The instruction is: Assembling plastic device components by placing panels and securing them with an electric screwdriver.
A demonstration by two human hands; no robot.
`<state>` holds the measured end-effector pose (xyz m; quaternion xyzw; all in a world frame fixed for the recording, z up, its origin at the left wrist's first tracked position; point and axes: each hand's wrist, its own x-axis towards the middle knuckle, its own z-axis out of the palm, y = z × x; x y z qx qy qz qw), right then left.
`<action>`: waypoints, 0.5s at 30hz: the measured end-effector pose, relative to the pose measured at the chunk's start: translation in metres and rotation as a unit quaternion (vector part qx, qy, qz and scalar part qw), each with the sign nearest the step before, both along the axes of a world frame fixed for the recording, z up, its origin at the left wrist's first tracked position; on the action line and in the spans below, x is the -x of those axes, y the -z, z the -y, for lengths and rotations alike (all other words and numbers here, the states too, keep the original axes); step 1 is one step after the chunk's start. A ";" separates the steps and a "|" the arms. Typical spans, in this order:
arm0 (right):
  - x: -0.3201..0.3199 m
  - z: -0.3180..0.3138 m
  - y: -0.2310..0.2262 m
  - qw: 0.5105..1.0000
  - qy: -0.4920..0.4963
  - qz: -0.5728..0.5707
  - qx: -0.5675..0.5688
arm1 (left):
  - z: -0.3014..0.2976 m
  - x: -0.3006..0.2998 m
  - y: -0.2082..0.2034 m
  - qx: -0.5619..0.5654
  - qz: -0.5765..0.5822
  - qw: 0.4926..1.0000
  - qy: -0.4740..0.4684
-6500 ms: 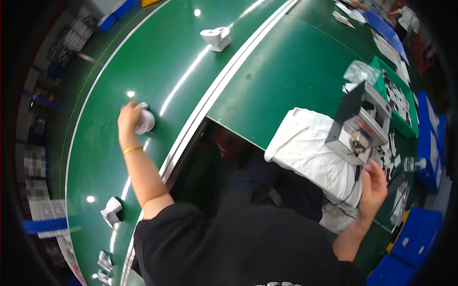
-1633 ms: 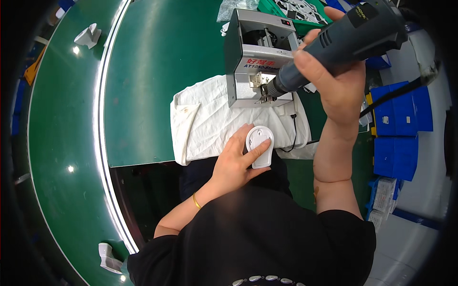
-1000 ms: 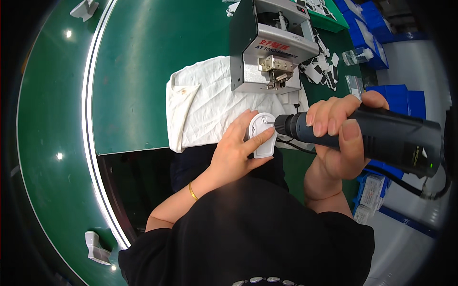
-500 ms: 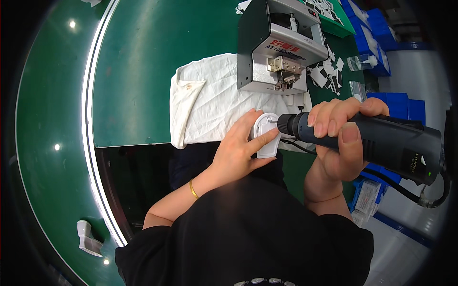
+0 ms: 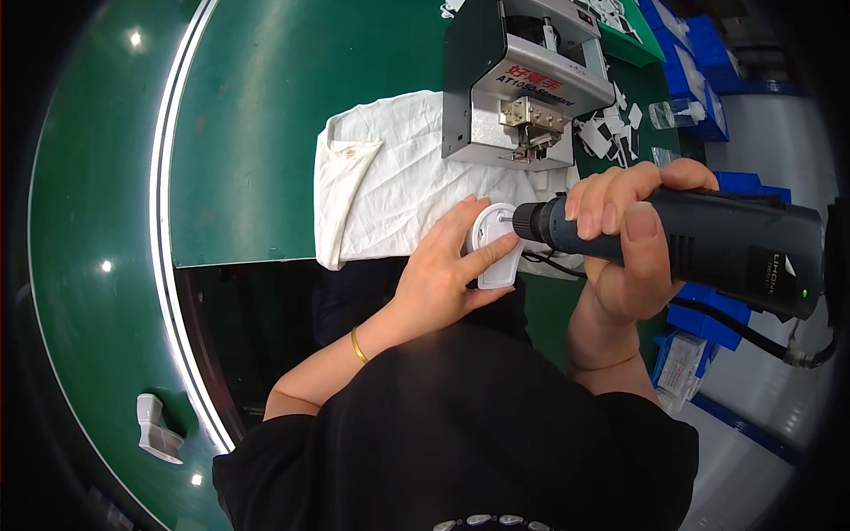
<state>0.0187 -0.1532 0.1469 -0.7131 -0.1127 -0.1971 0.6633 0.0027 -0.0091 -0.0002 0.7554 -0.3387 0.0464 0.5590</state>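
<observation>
A white plastic housing (image 5: 501, 268), rounded at its far end, is gripped in my left hand (image 5: 440, 273), thumb across its front and fingers behind. My right hand (image 5: 630, 241) is wrapped around a black electric screwdriver (image 5: 728, 252), held nearly level and pointing left. The thin bit of the screwdriver reaches into the upper part of the housing, close above my left thumb. Whether a screw sits under the tip is too small to tell. A green light shows at the tool's rear end.
A grey screw-feeder machine (image 5: 522, 97) stands on a white cloth (image 5: 390, 177) beyond my hands. Right of it lie loose black and white pieces (image 5: 606, 137), a green tray (image 5: 642, 40) and a clear bottle (image 5: 673, 115). Blue bins (image 5: 699, 80) line the right. Another white part (image 5: 158, 431) lies lower left.
The rear of the screwdriver has shifted slightly right and its bit remains at the housing. Both hands keep their grip; the view has shifted a little.
</observation>
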 end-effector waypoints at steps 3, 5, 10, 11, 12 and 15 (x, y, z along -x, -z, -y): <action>0.001 0.003 0.001 1.000 -0.012 0.001 0.010 | 0.000 0.002 -0.001 0.003 -0.001 1.000 -0.006; 0.002 0.004 0.003 1.000 -0.016 0.010 0.023 | 0.000 0.002 -0.001 0.003 -0.001 1.000 -0.007; 0.001 0.007 0.004 0.999 -0.036 0.017 -0.005 | 0.000 0.004 -0.003 -0.007 0.002 1.000 -0.013; 0.002 0.007 0.006 0.999 -0.037 0.027 -0.004 | 0.000 0.004 -0.003 -0.008 0.007 1.000 -0.013; 0.002 0.007 0.007 0.999 -0.037 0.032 -0.004 | 0.000 0.004 -0.002 -0.004 0.007 1.000 -0.016; 0.002 0.006 0.008 0.998 -0.048 0.028 -0.021 | 0.001 0.005 -0.002 -0.005 0.014 1.000 -0.024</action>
